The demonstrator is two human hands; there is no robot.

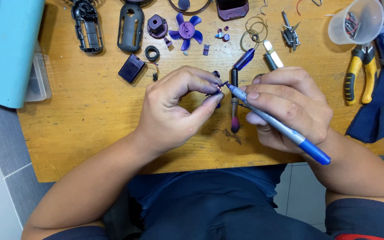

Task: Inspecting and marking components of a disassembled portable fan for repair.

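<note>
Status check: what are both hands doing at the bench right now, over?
Left hand pinching small purple part. Right hand gripping blue-capped pen, tip on part. Brush lying beneath.

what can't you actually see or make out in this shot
- Small purple part, head view: mostly hidden by the left hand fingertips; its shape is unclear.
- Tool in the right hand: its tip is too small to tell what kind it is.
- Clear cup: contents jumbled, too small to identify.
- Items along the top edge: cut off by the frame.
- Brush: partly covered by the hands.
</note>
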